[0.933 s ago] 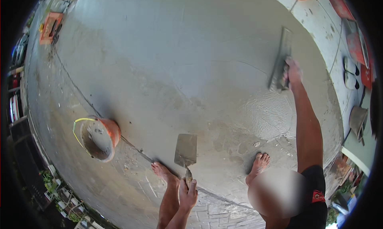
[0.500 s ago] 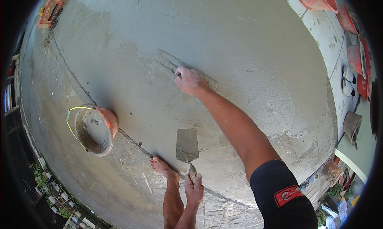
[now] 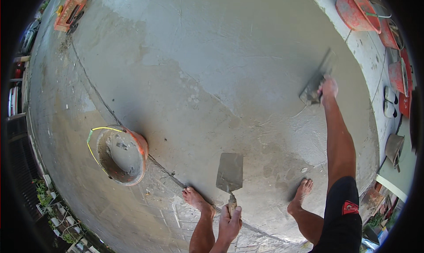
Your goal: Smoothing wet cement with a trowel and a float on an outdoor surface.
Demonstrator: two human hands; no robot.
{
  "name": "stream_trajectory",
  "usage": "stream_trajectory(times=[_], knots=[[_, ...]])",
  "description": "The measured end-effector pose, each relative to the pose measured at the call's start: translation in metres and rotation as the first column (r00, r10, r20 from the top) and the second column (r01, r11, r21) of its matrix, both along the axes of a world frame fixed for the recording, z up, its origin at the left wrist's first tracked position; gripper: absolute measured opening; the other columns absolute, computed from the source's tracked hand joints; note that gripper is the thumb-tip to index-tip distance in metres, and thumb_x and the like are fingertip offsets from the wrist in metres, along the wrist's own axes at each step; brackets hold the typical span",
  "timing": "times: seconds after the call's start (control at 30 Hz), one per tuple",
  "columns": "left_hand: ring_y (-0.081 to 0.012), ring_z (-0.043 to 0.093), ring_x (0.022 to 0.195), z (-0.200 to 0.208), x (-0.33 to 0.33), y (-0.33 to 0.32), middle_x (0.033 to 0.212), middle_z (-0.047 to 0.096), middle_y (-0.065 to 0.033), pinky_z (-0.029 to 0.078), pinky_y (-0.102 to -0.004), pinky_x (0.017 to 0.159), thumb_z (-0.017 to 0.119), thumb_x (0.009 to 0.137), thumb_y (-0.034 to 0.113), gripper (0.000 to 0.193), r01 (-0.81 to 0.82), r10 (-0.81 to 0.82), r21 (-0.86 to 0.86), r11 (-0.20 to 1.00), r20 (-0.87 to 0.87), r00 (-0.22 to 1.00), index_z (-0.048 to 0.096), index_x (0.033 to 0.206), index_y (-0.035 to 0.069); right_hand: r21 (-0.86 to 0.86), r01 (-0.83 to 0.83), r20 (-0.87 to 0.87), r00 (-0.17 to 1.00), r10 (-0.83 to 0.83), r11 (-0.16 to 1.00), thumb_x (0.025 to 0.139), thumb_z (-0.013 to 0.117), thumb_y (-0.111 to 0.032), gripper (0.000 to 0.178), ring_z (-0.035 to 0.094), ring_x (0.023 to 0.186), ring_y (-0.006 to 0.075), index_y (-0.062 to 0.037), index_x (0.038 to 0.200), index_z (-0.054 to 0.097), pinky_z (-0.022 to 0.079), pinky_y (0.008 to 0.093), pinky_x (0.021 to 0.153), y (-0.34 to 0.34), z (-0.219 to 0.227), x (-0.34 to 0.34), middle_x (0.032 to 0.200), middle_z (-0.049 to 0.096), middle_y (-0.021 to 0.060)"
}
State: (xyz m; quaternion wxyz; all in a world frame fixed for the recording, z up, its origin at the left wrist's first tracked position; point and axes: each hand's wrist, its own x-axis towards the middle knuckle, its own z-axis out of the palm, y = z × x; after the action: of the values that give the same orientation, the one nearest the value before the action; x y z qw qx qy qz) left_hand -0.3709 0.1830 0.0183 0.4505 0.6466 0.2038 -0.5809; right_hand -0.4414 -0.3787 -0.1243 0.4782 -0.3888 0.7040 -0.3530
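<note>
The right hand [image 3: 328, 89] is closed around the grip of a flat float [image 3: 312, 89], whose blade (blurred at its far end) reaches out on the left and beyond the knuckles, over smooth grey cement [image 3: 212, 45]. The left hand [image 3: 229, 226] grips the handle of a trowel [image 3: 229, 171], its squarish blade pointing away, directly ahead of the fingers. Farther left, past the left foot [image 3: 198, 200], stands an orange bucket [image 3: 143, 149] with a yellow handle, partly filled with wet grey mix [image 3: 126, 155] and a few lumps. Red tubs [image 3: 353, 14] stand at the upper right, their contents unclear.
</note>
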Motion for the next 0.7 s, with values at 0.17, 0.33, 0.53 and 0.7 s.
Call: stream_trajectory(times=[0.17,0.33,0.53,0.7], knots=[[-0.0063,0.048,0.053,0.006,-0.003,-0.001,0.073,0.051,0.0003,0.041,-0.0229,0.045,0.061,0.101,0.026,0.030,-0.054,0.054,-0.023,0.998,-0.018,0.998,0.048,0.111,0.002,0.029,-0.540,0.100,0.839,0.536,0.841,0.097,0.056,-0.022,0.017,0.044,0.045,0.0099,-0.0095,0.107,0.063,0.038,0.0289,0.037,0.047,0.000,0.190,0.062,0.045,-0.0015],[-0.0058,0.048,0.051,-0.006,-0.017,-0.007,0.073,0.051,0.0001,0.041,-0.0221,0.043,0.061,0.102,0.024,0.026,-0.018,0.014,-0.044,0.999,-0.088,0.996,0.048,0.110,0.003,0.251,-0.907,-0.365,0.236,0.901,0.339,0.089,0.055,-0.027,0.034,0.059,0.121,0.0348,-0.0161,0.119,0.066,0.050,0.0462,0.098,0.151,-0.024,0.285,0.129,0.063,0.0158],[-0.0051,0.048,0.051,0.001,0.000,0.003,0.071,0.051,0.0009,0.040,-0.0211,0.043,0.061,0.101,0.021,0.021,-0.089,0.089,-0.014,0.996,-0.023,0.996,0.048,0.107,0.006,0.201,-0.962,-0.276,0.126,0.953,0.185,0.089,0.054,-0.026,0.028,0.068,0.096,0.0385,-0.0147,0.113,0.065,0.053,0.0495,0.082,0.235,-0.020,0.196,0.101,0.070,0.0193],[-0.0061,0.048,0.050,-0.002,0.014,0.021,0.072,0.051,0.0007,0.041,-0.0221,0.042,0.062,0.101,0.024,0.022,-0.089,0.089,-0.026,0.996,-0.019,0.996,0.047,0.104,0.008,0.504,-0.788,-0.397,0.152,0.905,0.354,0.092,0.059,-0.032,0.028,0.067,0.093,0.0447,-0.0181,0.115,0.060,0.052,0.0533,0.080,0.272,0.052,0.013,0.095,0.070,0.0200]])
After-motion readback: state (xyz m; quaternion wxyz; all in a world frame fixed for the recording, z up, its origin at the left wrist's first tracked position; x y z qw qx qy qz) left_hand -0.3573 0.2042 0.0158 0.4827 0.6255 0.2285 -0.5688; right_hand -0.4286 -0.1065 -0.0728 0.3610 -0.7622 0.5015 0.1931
